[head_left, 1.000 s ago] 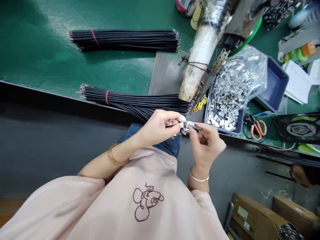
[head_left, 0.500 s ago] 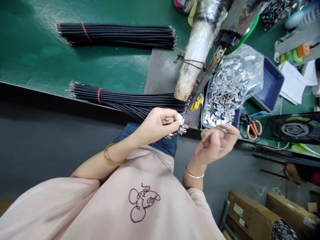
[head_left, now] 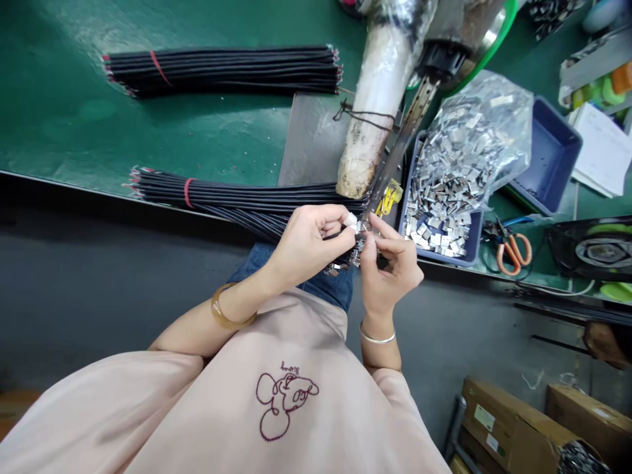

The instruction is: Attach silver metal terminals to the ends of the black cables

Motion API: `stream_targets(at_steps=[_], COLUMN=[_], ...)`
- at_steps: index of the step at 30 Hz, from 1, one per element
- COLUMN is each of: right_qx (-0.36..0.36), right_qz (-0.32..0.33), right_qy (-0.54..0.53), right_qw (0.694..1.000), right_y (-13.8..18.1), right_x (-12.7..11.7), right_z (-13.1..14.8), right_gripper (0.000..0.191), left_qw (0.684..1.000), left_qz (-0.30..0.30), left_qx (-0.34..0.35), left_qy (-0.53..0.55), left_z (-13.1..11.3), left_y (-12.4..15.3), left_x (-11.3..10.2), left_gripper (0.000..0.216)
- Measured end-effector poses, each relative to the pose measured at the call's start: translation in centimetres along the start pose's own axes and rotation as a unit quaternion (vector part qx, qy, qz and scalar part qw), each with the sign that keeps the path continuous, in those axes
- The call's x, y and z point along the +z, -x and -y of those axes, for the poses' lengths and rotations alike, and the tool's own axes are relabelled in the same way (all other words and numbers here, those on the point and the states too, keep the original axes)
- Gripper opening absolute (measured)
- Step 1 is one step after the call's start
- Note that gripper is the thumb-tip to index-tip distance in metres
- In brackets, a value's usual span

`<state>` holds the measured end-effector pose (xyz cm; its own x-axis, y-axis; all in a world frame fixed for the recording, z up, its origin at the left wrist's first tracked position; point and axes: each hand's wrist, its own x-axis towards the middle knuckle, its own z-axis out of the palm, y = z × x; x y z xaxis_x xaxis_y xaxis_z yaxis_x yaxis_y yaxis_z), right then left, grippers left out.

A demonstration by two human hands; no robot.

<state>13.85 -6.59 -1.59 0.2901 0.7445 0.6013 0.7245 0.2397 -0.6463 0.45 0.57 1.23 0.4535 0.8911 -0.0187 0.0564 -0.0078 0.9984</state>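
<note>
Pieces of metal (head_left: 442, 230) lie in the tray (head_left: 474, 236) at right, likely for quick reach, while our left hand (head_left: 316, 237) and right hand (head_left: 392, 266) pinch a small part (head_left: 364, 226) between them.

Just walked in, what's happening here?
A person's left hand pinches small metal pieces by the green bench; the right hand is at the same spot, its exact grip too small to tell. A tied bundle of black cables lies along the bench edge, another bundle farther back. To the right sits a blue tray of metal parts.
</note>
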Motion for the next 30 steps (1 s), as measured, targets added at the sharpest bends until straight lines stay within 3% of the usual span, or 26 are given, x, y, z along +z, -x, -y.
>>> stream_targets(at_steps=[14,30], right_qx=[-0.003,-0.049], right_qz=[0.033,0.035], right_qy=[-0.016,-0.023], right_qw=[0.999,0.998], right_y=[-0.4,-1.1], right_x=[-0.8,-1.0], right_z=[0.2,0.4], right_gripper=[0.010,0.015], left_qw=[0.999,1.000], left_qz=[0.029,0.006], left_qx=[-0.021,-0.009], left_qy=[0.012,0.007], left_z=[-0.7,-0.4], left_y=[-0.2,-0.2], left_x=[-0.2,-0.1], left_gripper=[0.016,0.016])
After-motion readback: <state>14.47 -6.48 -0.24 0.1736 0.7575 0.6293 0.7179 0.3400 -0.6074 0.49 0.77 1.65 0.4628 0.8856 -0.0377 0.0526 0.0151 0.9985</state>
